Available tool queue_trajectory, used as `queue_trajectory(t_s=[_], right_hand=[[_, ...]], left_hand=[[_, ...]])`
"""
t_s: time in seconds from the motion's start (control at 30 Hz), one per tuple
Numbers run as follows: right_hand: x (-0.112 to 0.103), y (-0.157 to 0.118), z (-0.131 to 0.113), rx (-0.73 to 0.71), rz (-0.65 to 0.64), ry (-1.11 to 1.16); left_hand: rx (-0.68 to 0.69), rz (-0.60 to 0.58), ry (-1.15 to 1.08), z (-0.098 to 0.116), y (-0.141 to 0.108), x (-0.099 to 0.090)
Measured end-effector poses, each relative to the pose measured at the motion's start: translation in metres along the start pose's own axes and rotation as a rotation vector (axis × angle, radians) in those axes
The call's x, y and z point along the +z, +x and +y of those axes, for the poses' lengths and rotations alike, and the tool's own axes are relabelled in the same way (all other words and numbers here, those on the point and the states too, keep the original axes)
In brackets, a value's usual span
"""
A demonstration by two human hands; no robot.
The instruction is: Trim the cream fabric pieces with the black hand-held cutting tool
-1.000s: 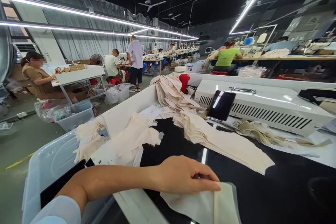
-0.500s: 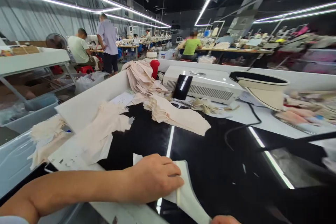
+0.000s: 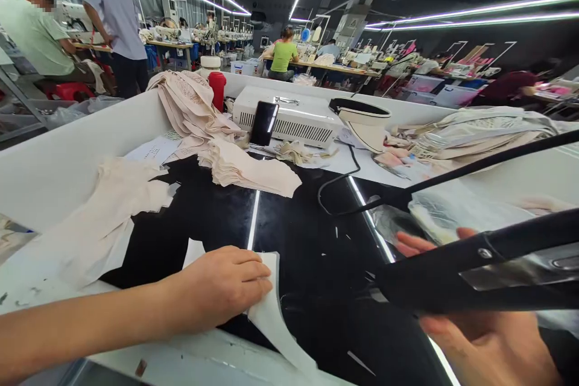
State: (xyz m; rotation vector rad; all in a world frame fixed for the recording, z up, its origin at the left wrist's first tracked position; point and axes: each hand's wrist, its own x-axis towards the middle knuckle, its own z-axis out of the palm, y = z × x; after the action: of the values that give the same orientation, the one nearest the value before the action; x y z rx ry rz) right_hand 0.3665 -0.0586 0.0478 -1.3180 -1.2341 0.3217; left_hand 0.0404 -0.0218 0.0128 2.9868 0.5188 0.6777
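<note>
On the black tabletop, my left hand point(image 3: 230, 283) presses down on a pale, curved cut piece point(image 3: 271, 319) with its fingers together and bent over it. Whether this piece is cloth or paper cannot be told. Its narrow end trails toward the front edge. At the right, my right hand point(image 3: 493, 344) is partly hidden behind a black bar-like part point(image 3: 452, 277) with a screw. Fingertips show above that bar and the thumb below, spread apart. I cannot tell whether the hand touches it. A clear plastic bag point(image 3: 447, 211) lies just beyond those fingers.
A stack of beige cloth pieces point(image 3: 253, 169) lies ahead, with more pale pieces point(image 3: 108, 193) at left. Behind stand a phone point(image 3: 263, 123), a white vented box point(image 3: 298, 126) and a cream visor point(image 3: 366, 126). A black cable point(image 3: 323, 193) crosses at right. Co-workers sit and stand beyond.
My right hand has left the narrow end of the pale piece and moved up and right behind the black bar. My left hand stays on the piece. The view has swung right.
</note>
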Motion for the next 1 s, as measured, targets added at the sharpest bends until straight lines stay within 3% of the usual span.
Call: queue_trajectory(t_s=[0.03, 0.23, 0.47, 0.73, 1.0], right_hand=[[0.008, 0.005, -0.010, -0.021, -0.048, 0.041], [0.068, 0.017, -0.057, -0.179, 0.135, 0.405], [0.113, 0.014, -0.056, -0.099, 0.003, 0.630], [0.139, 0.011, -0.052, -0.077, -0.101, 0.769], [0.145, 0.013, -0.054, -0.011, -0.185, 0.847]], left_hand=[[0.007, 0.000, 0.006, 0.000, 0.003, 0.001], [0.011, -0.039, 0.115, 0.001, 0.019, 0.011], [0.018, -0.098, 0.206, 0.007, 0.012, 0.017], [0.010, -0.010, 0.230, 0.013, 0.010, 0.022], [-0.013, 0.051, 0.183, 0.013, 0.009, 0.023]])
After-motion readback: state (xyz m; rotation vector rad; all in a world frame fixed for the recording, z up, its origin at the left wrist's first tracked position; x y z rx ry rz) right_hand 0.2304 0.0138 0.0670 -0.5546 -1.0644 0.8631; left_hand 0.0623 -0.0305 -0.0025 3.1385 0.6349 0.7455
